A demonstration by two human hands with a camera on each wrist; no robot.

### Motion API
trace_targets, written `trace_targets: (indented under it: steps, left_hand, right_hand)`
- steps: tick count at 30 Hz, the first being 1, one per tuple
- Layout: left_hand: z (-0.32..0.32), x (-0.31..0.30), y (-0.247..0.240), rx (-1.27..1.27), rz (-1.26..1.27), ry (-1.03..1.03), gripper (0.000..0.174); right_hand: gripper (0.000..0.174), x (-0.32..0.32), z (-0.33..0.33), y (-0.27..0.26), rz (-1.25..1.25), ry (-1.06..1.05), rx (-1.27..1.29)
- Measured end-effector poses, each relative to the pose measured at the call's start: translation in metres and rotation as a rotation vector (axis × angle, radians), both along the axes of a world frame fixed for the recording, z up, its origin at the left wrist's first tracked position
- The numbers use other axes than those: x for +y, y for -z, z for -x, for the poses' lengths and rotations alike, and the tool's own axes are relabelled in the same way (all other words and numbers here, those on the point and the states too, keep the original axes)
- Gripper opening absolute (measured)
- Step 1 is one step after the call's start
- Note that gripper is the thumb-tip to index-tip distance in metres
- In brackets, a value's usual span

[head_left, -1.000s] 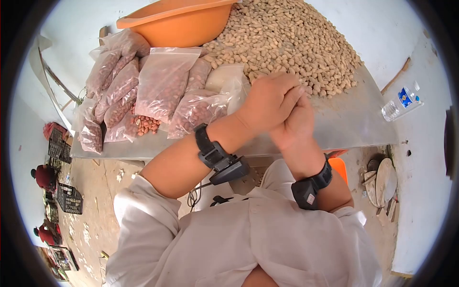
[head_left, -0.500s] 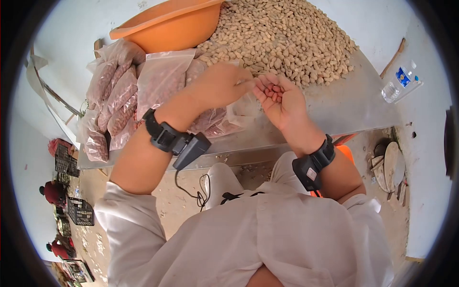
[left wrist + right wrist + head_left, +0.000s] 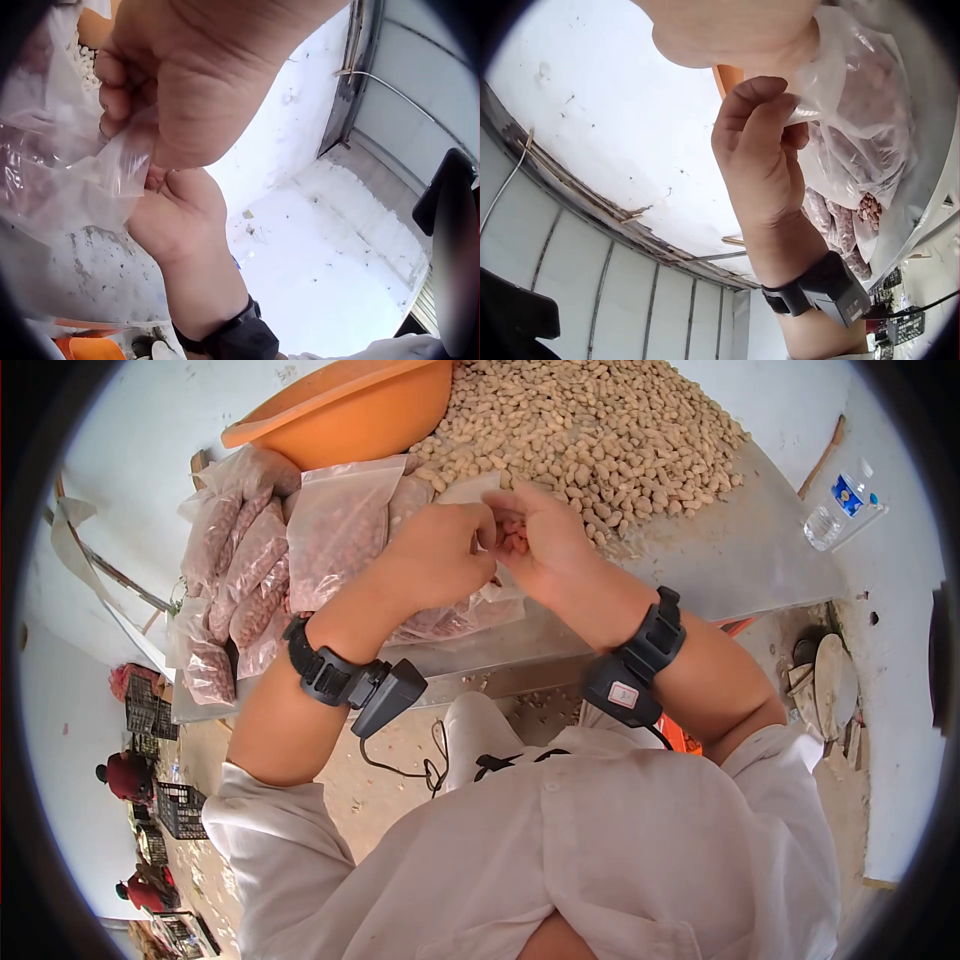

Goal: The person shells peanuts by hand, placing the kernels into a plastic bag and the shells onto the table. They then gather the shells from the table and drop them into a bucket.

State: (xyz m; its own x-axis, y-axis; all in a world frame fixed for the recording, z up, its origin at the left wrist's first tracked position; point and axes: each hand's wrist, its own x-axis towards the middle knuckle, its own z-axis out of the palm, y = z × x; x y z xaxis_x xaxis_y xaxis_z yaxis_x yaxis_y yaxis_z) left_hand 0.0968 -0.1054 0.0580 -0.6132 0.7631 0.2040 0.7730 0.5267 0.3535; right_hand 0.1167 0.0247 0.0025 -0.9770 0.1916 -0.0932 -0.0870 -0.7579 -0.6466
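Observation:
My left hand pinches the edge of a clear plastic bag on the table's near side. In the right wrist view the bag hangs from those fingertips, with reddish peanut kernels inside. Right beside it my right hand is cupped around several red shelled peanut kernels, its fingers overlapping the left hand's in the head view. The left wrist view shows the bag's film stretched between the two hands. Unshelled peanuts lie in a large heap just beyond.
Filled bags of kernels are stacked at the left of the metal table, with an orange basin behind them. A water bottle stands at the far right. Black crates and people are on the floor at left.
The hands were clasped together over the heap's edge, then parted, showing kernels in the right palm. Now the right hand has moved left and turned in toward the left hand at the bag.

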Motion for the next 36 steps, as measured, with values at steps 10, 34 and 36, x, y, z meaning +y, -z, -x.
trace_targets:
  steps: [10,34,36]
  left_hand:
    - [0.006,-0.018,-0.011,0.028,-0.131,-0.022,0.013]
    - [0.048,0.144,-0.018,-0.75,-0.998,0.157,0.019]
    - [0.054,0.152,0.005,-0.724,-0.992,0.055,0.019]
  right_hand:
    - [0.028,-0.003,-0.007,-0.031,-0.207,-0.121,-0.017]
    - [0.034,0.118,-0.005,0.011,-2.182,-0.223,0.415]
    - [0.038,0.115,-0.003,0.013,-2.263,-0.29,0.322]
